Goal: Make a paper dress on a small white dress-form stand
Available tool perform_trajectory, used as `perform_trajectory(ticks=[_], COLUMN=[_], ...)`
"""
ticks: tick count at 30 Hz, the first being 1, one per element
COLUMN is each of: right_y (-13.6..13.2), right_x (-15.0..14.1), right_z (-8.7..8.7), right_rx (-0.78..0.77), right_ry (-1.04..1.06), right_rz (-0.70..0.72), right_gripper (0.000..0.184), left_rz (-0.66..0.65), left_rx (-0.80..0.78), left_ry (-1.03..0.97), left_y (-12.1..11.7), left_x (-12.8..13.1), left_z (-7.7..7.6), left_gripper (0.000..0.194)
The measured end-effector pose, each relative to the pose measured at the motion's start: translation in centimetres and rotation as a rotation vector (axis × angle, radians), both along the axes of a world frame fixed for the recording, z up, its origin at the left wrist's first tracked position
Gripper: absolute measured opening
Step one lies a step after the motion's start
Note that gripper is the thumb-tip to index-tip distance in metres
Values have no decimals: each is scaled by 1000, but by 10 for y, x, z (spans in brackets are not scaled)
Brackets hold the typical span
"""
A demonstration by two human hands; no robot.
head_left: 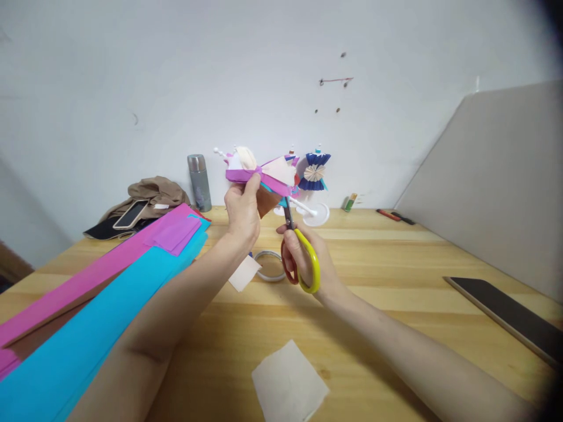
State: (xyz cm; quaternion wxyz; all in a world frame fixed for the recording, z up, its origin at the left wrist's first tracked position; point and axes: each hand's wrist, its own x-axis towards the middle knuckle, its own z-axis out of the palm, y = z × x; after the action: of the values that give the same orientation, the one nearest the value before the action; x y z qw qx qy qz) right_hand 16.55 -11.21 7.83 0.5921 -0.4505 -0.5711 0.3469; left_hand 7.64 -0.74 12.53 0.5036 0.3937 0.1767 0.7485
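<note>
My left hand [244, 214] pinches a paper craft [277, 170] of purple, cream, blue and brown pieces, held up above the table and tilted sideways. White beaded tips stick out at its left end. A white rod with a round base [315, 214] shows to its lower right; whether it belongs to the craft I cannot tell. My right hand [303, 252] grips scissors [311, 258] with yellow and red handles. Their blades point up at the lower right edge of the craft's paper, apparently touching it. Just below the hands, a roll of tape [269, 277] lies flat.
Pink and blue paper sheets [114, 310] cover the left side. Cream paper squares [290, 381] lie in front. Behind stand a flask [199, 181] and a navy paper craft [315, 173]. Left rear: a cap [158, 193] and phone [131, 214]. A dark tablet-like slab [505, 313] lies right.
</note>
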Motion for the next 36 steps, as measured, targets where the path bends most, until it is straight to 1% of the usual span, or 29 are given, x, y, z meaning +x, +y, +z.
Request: perform_trajectory(ticks=[6, 11, 14, 17, 20, 22, 25, 28, 32, 34, 36], right_y=[2, 2, 2, 4, 4, 4, 3, 1, -1, -2, -6], right_x=[0, 5, 7, 8, 8, 9, 10, 10, 12, 17, 26], right_z=[-2, -6, -8, -10, -13, -16, -20, -22, -23, -16, -1], right_rx=[14, 39, 47, 78, 104, 108, 116, 134, 158, 162, 141], right_ry=[-22, -70, -57, -36, -4, 18, 32, 27, -6, -57, -175], right_rz=[-48, -30, 17, 74, 99, 117, 113, 106, 138, 145, 165], right_gripper=[37, 40, 46, 51, 51, 50, 48, 48, 45, 42, 37], left_rz=[-28, -48, -61, -73, -90, -96, -110, -123, -147, -173, -190], left_rx=[13, 7, -23, -70, -118, -115, -116, -127, -98, -99, -94], left_ry=[-29, -47, -51, -56, -54, -52, -45, -33, 34, 108, 167], left_y=[-3, -4, -6, -10, -11, -7, 5, 18, 26, 27, 27], left_x=[0, 1, 0, 1, 2, 1, -8, -24, -46, -53, -58], left_z=[1, 2, 5, 8, 10, 11, 15, 22, 31, 34, 36], left_gripper=[25, 18, 17, 20, 24, 26, 25, 22, 15, 15, 16])
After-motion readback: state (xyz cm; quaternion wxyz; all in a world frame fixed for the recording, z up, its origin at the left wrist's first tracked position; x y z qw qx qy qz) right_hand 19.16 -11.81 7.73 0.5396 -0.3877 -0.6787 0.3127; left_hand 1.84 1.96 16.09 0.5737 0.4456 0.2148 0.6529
